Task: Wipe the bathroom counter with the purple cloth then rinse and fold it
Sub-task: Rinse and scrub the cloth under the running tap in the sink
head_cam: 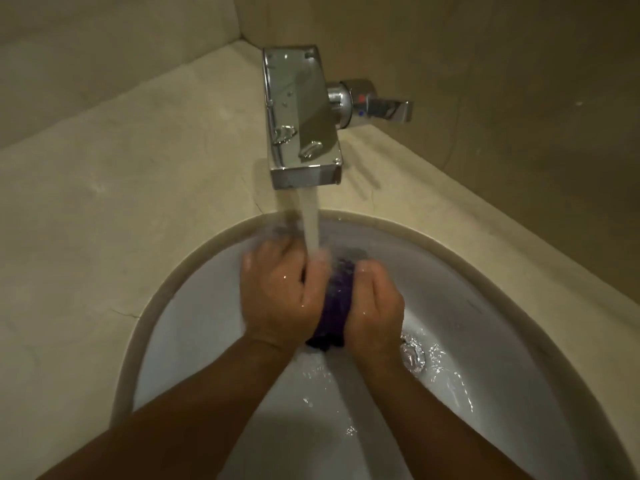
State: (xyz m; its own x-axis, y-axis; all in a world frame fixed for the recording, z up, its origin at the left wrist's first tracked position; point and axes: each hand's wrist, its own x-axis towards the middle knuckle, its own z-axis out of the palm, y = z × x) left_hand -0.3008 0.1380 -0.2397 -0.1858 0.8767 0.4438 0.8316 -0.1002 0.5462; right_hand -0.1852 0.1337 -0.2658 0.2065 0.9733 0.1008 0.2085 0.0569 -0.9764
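Observation:
The purple cloth (335, 306) is bunched up and wet, squeezed between both hands over the white sink basin (194, 341). My left hand (277, 292) grips its left side and my right hand (377, 306) grips its right side. Water runs in a stream (310, 223) from the chrome tap (301, 116) and lands on the cloth and my left fingers. Only a narrow strip of cloth shows between the hands; the rest is hidden in my palms. The beige counter (121, 188) surrounds the basin.
The tap's lever handle (388, 109) sticks out to the right, near the back wall. The drain (412, 355) lies right of my right wrist, with water pooling around it. Walls close in behind and to the right.

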